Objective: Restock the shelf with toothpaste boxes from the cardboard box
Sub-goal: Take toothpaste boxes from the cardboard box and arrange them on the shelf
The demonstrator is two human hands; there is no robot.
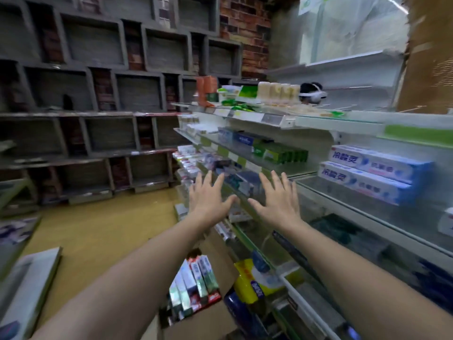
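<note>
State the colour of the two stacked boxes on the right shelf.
White and blue stacked boxes, head view.

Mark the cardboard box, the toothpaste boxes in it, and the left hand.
cardboard box [201,322]: head view, brown near side.
toothpaste boxes [193,280]: head view, upright packs inside.
left hand [208,200]: head view, back of hand.

Right of the fingers of the right hand [279,207], the blue-and-white rectangular toothpaste boxes [367,173] look like glossy printed card. Above those fingers the white painted shelf [306,123] looks like smooth metal, and its clear edge guard [355,209] shines like plastic or glass. Well below the fingers, the brown open cardboard box [203,322] is matt paperboard. Left of the fingers of the left hand [208,200], the yellow floor [98,236] is smooth with a dull sheen, and the grey wall cubbies [98,45] look coarse and matt.
</note>
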